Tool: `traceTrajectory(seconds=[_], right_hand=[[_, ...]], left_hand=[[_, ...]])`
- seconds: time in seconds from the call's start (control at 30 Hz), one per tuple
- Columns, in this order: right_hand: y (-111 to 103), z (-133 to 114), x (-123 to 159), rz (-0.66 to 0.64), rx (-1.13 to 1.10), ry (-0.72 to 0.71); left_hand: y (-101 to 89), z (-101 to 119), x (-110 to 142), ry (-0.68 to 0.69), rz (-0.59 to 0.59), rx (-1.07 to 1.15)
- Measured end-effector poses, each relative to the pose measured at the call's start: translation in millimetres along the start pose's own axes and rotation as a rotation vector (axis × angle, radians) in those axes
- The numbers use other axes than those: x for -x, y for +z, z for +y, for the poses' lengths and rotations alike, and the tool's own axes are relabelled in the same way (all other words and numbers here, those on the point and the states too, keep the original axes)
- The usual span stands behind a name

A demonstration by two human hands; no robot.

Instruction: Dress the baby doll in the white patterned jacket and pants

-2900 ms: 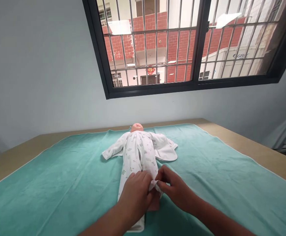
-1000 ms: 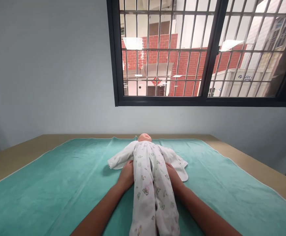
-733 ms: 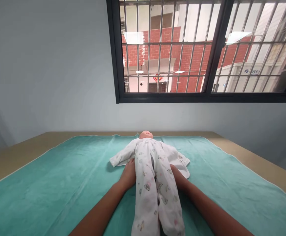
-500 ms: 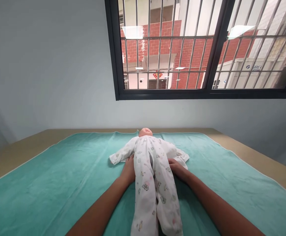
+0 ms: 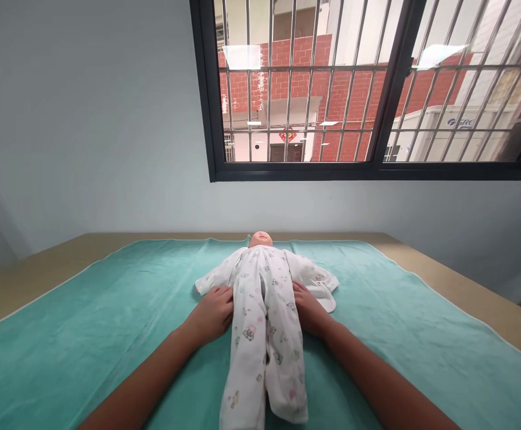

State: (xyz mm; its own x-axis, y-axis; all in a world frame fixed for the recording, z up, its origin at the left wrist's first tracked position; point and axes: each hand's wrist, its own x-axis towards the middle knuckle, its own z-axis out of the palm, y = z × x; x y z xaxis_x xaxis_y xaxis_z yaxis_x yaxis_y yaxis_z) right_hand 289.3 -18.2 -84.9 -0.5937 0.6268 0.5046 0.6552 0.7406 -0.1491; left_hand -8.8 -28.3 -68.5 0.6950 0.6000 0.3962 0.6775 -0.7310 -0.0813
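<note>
A baby doll [image 5: 261, 239] lies on its back, head at the far end, in white printed baby clothes. The sleeves of the baby top [image 5: 219, 272] spread out to both sides. Over its front lie the baby trousers [image 5: 248, 334], legs stretched toward me. My left hand [image 5: 213, 312] is at the left edge of the trousers, fingers bent and closed against the cloth. On the opposite edge, my right hand [image 5: 309, 309] grips the trousers at the side, its fingertips partly hidden by the fabric. Below the hands, the trouser legs hang loose and flat-looking.
A green cloth [image 5: 108, 322] with a pale edge covers most of the wooden table [image 5: 449, 283]. Behind it stands a grey wall [image 5: 108, 137] with a dark-framed barred window [image 5: 296, 172].
My left hand has moved left and come more into sight. My right hand has shifted inward to the trousers' edge. The trouser legs have swung left and drawn slightly away from me.
</note>
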Motion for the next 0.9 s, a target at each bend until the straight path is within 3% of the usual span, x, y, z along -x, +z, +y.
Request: traceTrajectory(seconds=[0.33, 0.5, 0.6, 0.7, 0.8, 0.9], right_hand=[[-19.7, 8.4, 32.8, -0.087, 0.116, -0.108], [-38.2, 16.0, 73.0, -0.056, -0.006, -0.068], [-47.4, 31.6, 89.4, 0.098, -0.125, 0.154], [-51.1, 46.8, 83.9, 0.326, -0.196, 0.586], [-46.0, 55.7, 61.5, 0.273, -0.177, 0.885], [-36.7, 58.6, 38.1, 0.135, -0.124, 0.981]], left_hand=[[1.2, 5.2, 17.4, -0.055, -0.014, 0.133], [8.4, -3.7, 20.3, -0.253, 0.036, 0.352], [13.7, -18.3, 22.5, -0.508, 0.176, 0.385], [20.5, -37.7, 25.6, -0.755, 0.322, 0.331], [29.1, -53.3, 28.2, -0.907, 0.271, 0.275], [35.4, -59.3, 28.9, -0.937, 0.182, 0.240]])
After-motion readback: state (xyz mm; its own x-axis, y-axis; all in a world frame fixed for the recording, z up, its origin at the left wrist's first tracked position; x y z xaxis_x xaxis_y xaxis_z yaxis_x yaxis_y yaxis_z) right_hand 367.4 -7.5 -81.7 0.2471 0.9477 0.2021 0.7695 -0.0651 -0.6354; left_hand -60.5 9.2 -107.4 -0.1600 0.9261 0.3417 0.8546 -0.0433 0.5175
